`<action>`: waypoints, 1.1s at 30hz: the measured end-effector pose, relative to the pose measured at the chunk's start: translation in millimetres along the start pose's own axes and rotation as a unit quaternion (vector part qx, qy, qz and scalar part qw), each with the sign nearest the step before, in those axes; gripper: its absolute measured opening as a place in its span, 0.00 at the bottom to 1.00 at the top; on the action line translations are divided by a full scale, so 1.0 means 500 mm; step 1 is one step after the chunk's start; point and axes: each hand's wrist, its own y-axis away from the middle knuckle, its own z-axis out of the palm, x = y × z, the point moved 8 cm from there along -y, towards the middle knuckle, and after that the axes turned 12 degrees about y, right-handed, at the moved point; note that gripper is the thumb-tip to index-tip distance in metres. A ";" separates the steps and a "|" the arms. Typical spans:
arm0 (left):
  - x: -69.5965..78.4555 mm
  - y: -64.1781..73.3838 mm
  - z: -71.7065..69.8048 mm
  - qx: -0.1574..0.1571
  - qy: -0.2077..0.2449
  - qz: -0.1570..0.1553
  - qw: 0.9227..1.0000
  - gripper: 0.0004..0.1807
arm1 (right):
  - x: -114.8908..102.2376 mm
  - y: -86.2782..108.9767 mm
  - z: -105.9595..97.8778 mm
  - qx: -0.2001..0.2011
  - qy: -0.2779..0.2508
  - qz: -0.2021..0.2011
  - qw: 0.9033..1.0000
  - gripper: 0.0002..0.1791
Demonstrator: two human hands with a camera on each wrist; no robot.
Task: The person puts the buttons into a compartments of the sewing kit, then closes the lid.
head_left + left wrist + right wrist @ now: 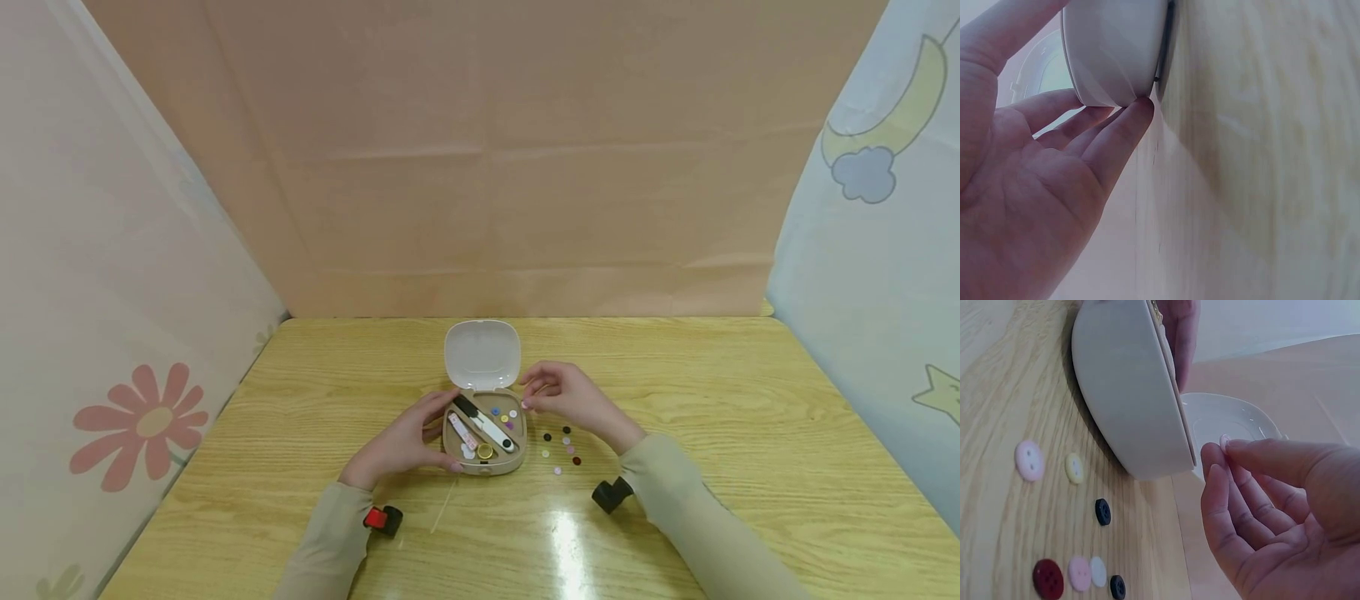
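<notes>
A small beige sewing box [486,469] stands on the table with its translucent lid [482,354] raised at the back. My left hand [401,439] holds its left side, thumb at the front edge and fingers along the wall; in the left wrist view the fingertips [1141,112] meet the wall low down. Above the right rim, my right hand [573,400] pinches a pale pink button [1224,442] between thumb and forefinger. Inside lie a black-and-white tool [491,429], a pink-and-white strip [462,432], a gold ring [485,451], white discs, and several coloured buttons including a blue button [495,411].
Loose buttons lie on the table right of the box, among them a dark red button [1048,579], a yellow button [1074,468], a pink button [1029,460] and black ones. A thin pale stick [445,506] lies in front of the box. An orange-brown backdrop [480,208] rises behind the table.
</notes>
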 end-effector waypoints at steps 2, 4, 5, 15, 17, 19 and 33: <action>0.000 0.000 0.000 -0.001 0.000 0.000 1.000 0.58 | -0.003 -0.004 0.003 0.001 -0.003 -0.001 1.000 0.17; -0.001 0.000 -0.001 0.000 0.000 -0.001 1.000 0.58 | -0.005 -0.007 0.007 -0.001 -0.006 -0.003 1.000 0.17; -0.001 0.001 -0.001 0.000 0.000 -0.001 1.000 0.58 | -0.006 -0.009 0.008 -0.002 -0.008 -0.003 1.000 0.17; 0.001 -0.002 -0.002 0.005 -0.004 -0.003 1.000 0.58 | -0.013 -0.021 0.022 -0.013 -0.035 -0.009 0.999 0.15; 0.000 -0.001 -0.001 0.006 -0.006 -0.005 1.000 0.58 | -0.014 -0.021 0.024 -0.015 -0.042 -0.010 0.999 0.15; 0.001 0.000 -0.001 0.006 -0.004 -0.006 1.000 0.58 | -0.016 -0.023 0.026 -0.016 -0.046 -0.015 0.999 0.15; 0.006 0.001 0.001 0.004 -0.001 0.000 1.000 0.58 | -0.016 -0.030 0.037 -0.012 -0.038 -0.013 0.999 0.15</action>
